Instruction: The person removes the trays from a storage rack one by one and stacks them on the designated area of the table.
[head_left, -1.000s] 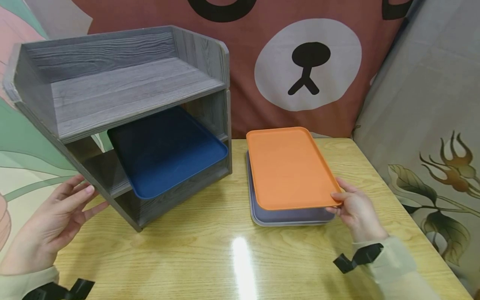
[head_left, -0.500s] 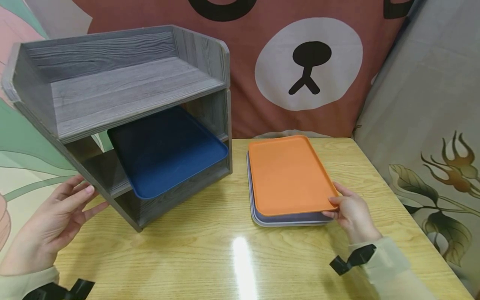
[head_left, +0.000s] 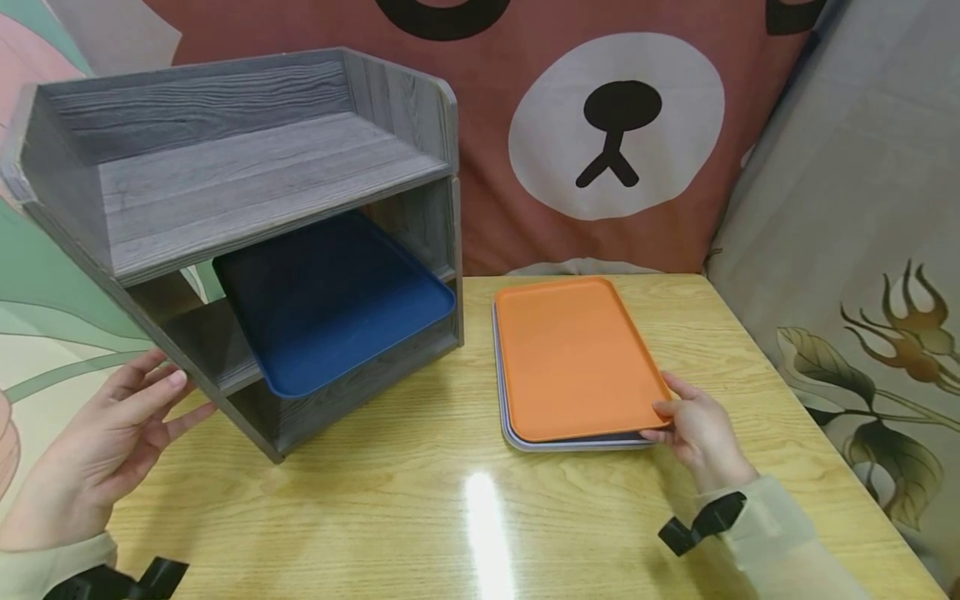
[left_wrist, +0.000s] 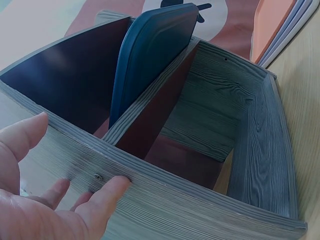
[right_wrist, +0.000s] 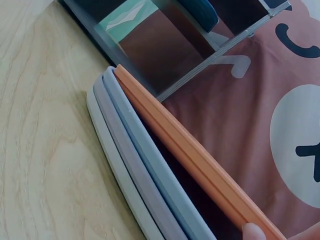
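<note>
My right hand (head_left: 697, 429) pinches the near right corner of an orange tray (head_left: 577, 358), thumb on top and fingers underneath. That tray leans slightly raised over a stack of pale trays (right_wrist: 135, 160); in the right wrist view a wedge-shaped gap parts it from them toward my fingers. At the left stands a grey wooden shelf unit (head_left: 247, 187). A blue tray (head_left: 345, 308) lies in its middle level, its front edge sticking out. Beside the unit's left side panel is my left hand (head_left: 112, 442), fingers extended, with fingertips touching the panel (left_wrist: 150, 182) in the left wrist view.
The things stand on a light wood table (head_left: 420, 517). A brown cloth (head_left: 480, 225) with a bear's muzzle print hangs behind it. A grey floral cloth (head_left: 847, 250) borders the table's right edge.
My right hand has lowered the orange tray's near edge toward the stack, and the tray has come slightly nearer to me. The left hand and the blue tray have stayed put.
</note>
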